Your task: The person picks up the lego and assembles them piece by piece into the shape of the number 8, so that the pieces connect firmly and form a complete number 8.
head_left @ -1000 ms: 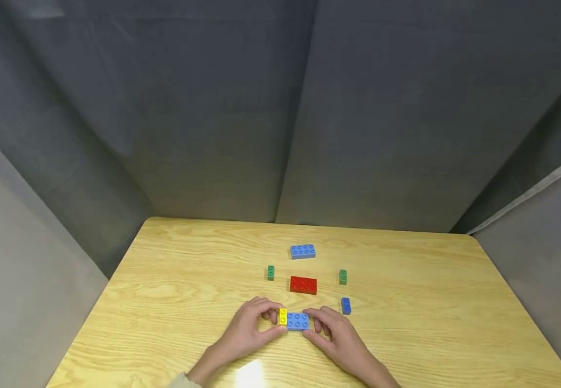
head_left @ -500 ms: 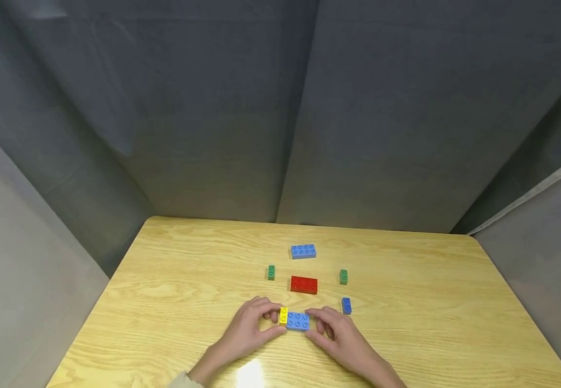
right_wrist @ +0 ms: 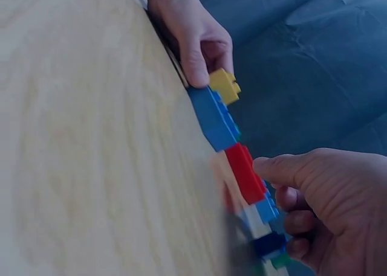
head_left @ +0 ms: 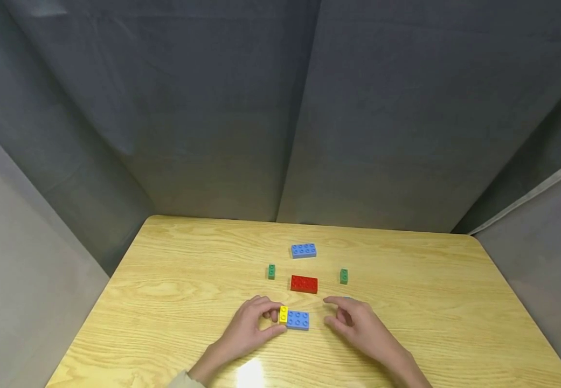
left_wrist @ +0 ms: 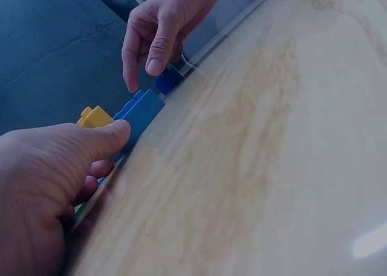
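Observation:
My left hand (head_left: 253, 326) pinches the left end of a light blue eight-stud brick (head_left: 298, 320). A small yellow two-stud brick (head_left: 283, 314) sits across the top of that end, its studs facing up. To the right, apart from these bricks, is my right hand (head_left: 358, 326), thumb and index finger spread with nothing between them and the other fingers curled under. It covers most of a small dark blue two-stud brick in the head view; the left wrist view shows this dark blue brick (left_wrist: 167, 81) just beyond the right hand.
A red eight-stud brick (head_left: 304, 284) lies behind the hands, and another light blue brick (head_left: 304, 250) lies farther back. Two small green bricks (head_left: 271, 271) stand to either side of the red one. Grey curtains (head_left: 212, 134) close off the wooden table's (head_left: 188, 269) back.
My right hand has let go of the light blue brick's right end and moved right, over the small dark blue brick. The left hand keeps its hold in the same place.

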Tool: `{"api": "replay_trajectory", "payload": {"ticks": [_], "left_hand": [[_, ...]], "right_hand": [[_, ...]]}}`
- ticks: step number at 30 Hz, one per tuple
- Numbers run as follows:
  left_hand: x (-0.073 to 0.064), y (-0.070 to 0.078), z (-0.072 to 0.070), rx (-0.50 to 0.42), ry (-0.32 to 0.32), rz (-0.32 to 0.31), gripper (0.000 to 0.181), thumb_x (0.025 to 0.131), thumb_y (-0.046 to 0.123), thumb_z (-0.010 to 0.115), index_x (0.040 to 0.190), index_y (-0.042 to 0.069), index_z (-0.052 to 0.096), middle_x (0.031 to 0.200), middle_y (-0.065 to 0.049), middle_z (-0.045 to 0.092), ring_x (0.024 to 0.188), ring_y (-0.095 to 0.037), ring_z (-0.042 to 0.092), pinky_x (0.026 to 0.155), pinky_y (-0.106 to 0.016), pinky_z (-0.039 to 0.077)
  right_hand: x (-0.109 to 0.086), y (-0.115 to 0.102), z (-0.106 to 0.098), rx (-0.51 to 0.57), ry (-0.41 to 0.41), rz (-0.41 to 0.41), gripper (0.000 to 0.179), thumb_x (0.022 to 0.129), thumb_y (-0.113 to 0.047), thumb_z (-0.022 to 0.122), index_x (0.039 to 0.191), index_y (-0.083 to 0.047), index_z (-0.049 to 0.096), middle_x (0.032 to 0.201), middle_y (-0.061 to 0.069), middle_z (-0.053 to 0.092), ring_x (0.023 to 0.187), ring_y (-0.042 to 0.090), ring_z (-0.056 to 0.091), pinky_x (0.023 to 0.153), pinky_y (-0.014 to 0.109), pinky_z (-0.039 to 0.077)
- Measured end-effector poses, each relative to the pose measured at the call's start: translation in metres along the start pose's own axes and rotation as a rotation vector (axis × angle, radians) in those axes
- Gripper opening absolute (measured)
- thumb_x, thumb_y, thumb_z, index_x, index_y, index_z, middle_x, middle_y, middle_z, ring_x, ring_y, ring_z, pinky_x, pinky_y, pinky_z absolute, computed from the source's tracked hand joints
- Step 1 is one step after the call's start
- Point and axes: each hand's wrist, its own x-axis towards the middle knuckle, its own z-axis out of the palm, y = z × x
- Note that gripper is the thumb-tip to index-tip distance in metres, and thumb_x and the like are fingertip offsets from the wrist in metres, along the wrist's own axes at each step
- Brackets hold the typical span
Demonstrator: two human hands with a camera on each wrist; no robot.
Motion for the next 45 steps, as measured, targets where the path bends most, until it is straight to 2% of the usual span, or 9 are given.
{"api": "replay_trajectory", "payload": {"ticks": [9,15,27,45], "left_hand": [[0.0,0.002,0.0,0.001,0.006,0.005,0.042,0.09,0.036,0.083,0.125,0.015,0.073,0.093,0.014,0.064,0.093,-0.003,0.057,0.095,-0.034,0.05],[0.0,0.002,-0.001,-0.001,0.011,0.008,0.042,0.09,0.035,0.083,0.125,0.014,0.073,0.093,0.014,0.064,0.092,-0.004,0.057,0.093,-0.033,0.051],[0.0,0.0,-0.001,-0.001,0.016,0.02,0.04,0.09,0.035,0.083,0.123,0.015,0.074,0.093,0.013,0.064,0.092,-0.004,0.057,0.093,-0.032,0.051],[0.0,0.003,-0.002,-0.013,0.014,0.014,0.04,0.089,0.032,0.084,0.123,0.014,0.074,0.093,0.012,0.064,0.092,-0.004,0.057,0.092,-0.03,0.052]], "right_hand": [[0.0,0.015,-0.016,-0.036,0.024,0.007,0.039,0.094,-0.018,0.08,0.129,-0.006,0.07,0.068,-0.015,0.049,0.06,-0.001,0.043,0.065,0.022,0.045],[0.0,0.023,-0.022,-0.053,0.028,0.006,0.04,0.093,-0.018,0.081,0.129,-0.004,0.07,0.069,-0.014,0.049,0.061,-0.001,0.044,0.059,0.022,0.044],[0.0,0.033,-0.028,-0.073,-0.017,0.077,0.041,0.094,-0.019,0.08,0.131,-0.005,0.069,0.064,-0.013,0.05,0.056,0.0,0.043,0.052,0.021,0.039],[0.0,0.036,-0.033,-0.071,-0.051,0.092,0.044,0.095,-0.022,0.079,0.133,-0.003,0.067,0.067,-0.012,0.052,0.058,0.001,0.045,0.053,0.022,0.041]]}}
